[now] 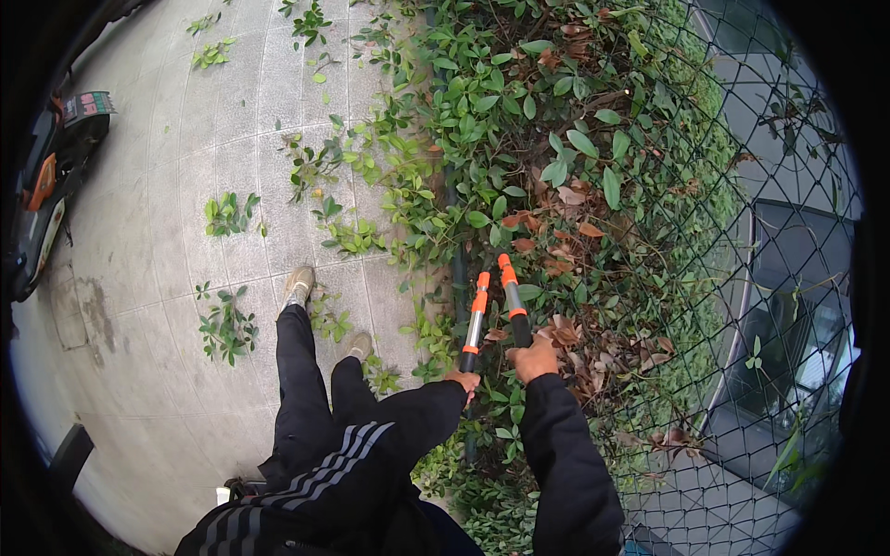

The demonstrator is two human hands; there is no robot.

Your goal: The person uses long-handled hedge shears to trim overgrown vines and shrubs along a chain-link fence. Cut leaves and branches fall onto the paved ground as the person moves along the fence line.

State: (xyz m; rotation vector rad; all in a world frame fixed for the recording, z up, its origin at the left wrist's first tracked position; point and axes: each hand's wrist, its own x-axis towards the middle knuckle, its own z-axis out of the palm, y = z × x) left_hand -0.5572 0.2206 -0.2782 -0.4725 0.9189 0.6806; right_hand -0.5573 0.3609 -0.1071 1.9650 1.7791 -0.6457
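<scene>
A pair of long-handled shears or loppers [514, 299] with orange, silver and black handles reaches into a leafy hedge [480, 132]. My left hand [464, 382] is closed round the black grip of the left handle. Round the right handle's black grip my right hand [534, 358] is closed. The handles stand a little apart. Leaves hide the cutting end, so whether it touches a branch cannot be told. Dry brown leaves [563, 330] hang in the hedge close to my right hand.
A green wire mesh fence [779, 278] runs along the hedge's right side. Cut leafy sprigs [228, 326] lie on the paving [229, 167] near my feet. At the far left stands part of a black and orange vehicle [43, 187], perhaps a scooter.
</scene>
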